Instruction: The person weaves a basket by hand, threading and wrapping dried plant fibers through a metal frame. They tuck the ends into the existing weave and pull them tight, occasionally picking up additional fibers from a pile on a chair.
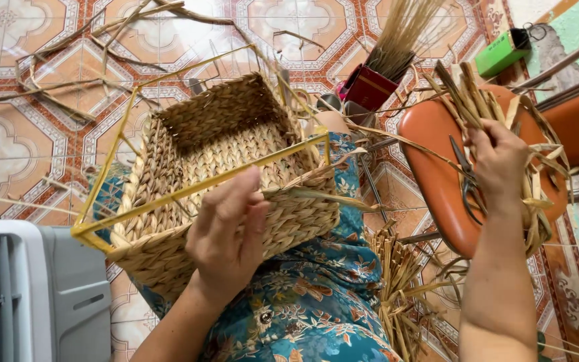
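1. Woven basket (222, 167) on a yellow wire frame (196, 191) is lying across the person's lap, tipped so its open mouth is facing the camera; its long axis is running from lower left to upper right.
2. Left hand (228, 236) is clamping the near rim, fingers wrapped over the yellow bar.
3. Right hand (498, 161), well apart from the left, is closing on a bundle of dried straw strips (484, 100) over an orange stool (437, 181); scissors (467, 181) are lying just beside it.
4. Open tiled floor (8, 141) is lying beyond the basket; a grey appliance (35, 295) is crowding its lower-left edge.
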